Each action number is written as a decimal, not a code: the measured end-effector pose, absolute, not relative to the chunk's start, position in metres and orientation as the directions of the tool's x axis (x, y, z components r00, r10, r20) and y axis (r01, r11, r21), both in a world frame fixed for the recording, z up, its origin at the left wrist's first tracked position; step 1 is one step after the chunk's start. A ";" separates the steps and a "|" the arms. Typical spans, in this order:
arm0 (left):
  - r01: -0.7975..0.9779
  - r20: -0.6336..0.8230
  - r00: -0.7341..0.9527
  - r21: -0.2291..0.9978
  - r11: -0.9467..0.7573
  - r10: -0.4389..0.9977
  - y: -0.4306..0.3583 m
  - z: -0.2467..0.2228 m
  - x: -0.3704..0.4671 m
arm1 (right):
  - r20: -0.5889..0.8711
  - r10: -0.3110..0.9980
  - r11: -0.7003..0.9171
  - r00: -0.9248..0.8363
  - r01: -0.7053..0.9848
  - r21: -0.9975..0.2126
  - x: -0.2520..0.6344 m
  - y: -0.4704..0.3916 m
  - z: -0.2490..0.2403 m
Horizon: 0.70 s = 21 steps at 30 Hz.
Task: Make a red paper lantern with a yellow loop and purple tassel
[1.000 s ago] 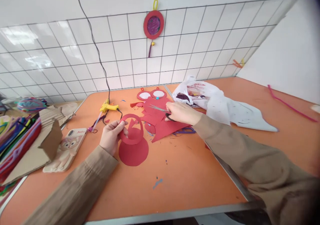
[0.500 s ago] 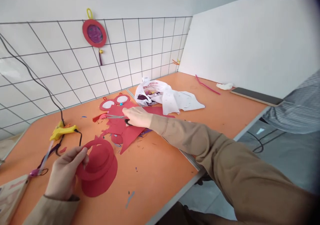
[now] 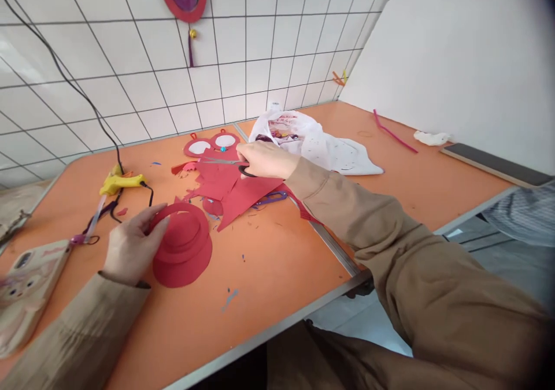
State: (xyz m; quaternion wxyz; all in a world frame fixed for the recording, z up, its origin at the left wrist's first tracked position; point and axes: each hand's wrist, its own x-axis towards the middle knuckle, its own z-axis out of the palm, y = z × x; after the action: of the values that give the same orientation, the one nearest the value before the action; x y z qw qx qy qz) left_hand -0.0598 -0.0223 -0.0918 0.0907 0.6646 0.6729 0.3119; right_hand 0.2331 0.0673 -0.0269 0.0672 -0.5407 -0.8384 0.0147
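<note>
An orange table [image 3: 281, 268] spreads across the middle and lower frame, backed by a white wall [image 3: 78, 101] with dark grid lines through the upper left. A plain white panel [image 3: 446, 55] fills the upper right. Right of centre near the wall lies a crumpled white plastic bag [image 3: 347, 150], its open side showing small coloured items. Left of it, at the centre, red paper [image 3: 247, 196] overlaps in ragged pieces. A dark flat slab [image 3: 498, 164] lies at the right edge of the table, and a phone [image 3: 32, 292] in a cream case at the lower left.

The right hand [image 3: 269, 160], centre, is curled around the black handles of the scissors [image 3: 219, 161]; the blades point left over the red paper, whether touching it I cannot tell. The left hand [image 3: 134, 242], left of centre, pinches a red ring [image 3: 203, 228] between thumb and fingers. Below the ring, partly covered by it, lies a red disc [image 3: 182, 275].

A red-rimmed ornament [image 3: 202, 0] hangs at the top, left of centre. A yellow glue gun [image 3: 124, 182] rests at the left. Smallest are a blue-grey scrap [image 3: 230, 299], lower centre, and a turquoise bead [image 3: 222, 149] above the scissors.
</note>
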 end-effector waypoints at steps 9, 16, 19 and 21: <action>0.868 0.236 -0.106 0.497 -0.026 0.966 -0.027 -0.082 -0.047 | 0.135 0.909 0.402 -0.394 0.915 -0.038 0.234 0.070 -0.038; 0.882 0.267 -0.064 0.466 -0.071 0.961 -0.027 -0.086 -0.046 | 0.121 0.934 0.326 -0.335 0.941 0.090 0.227 0.067 -0.042; 0.878 0.290 -0.057 0.470 -0.090 0.955 -0.026 -0.088 -0.046 | 0.166 0.941 0.277 -0.294 0.954 0.119 0.224 0.067 -0.048; 0.877 0.309 -0.041 0.467 -0.114 0.950 -0.026 -0.090 -0.046 | 0.131 0.949 0.267 -0.285 0.953 0.142 0.223 0.068 -0.050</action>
State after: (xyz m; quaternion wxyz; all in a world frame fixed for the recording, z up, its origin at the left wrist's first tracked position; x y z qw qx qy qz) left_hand -0.0459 -0.0262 -0.0896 0.0640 0.6893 0.6626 0.2858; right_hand 0.2233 0.0677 -0.0500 0.0100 -0.5978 -0.7957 -0.0965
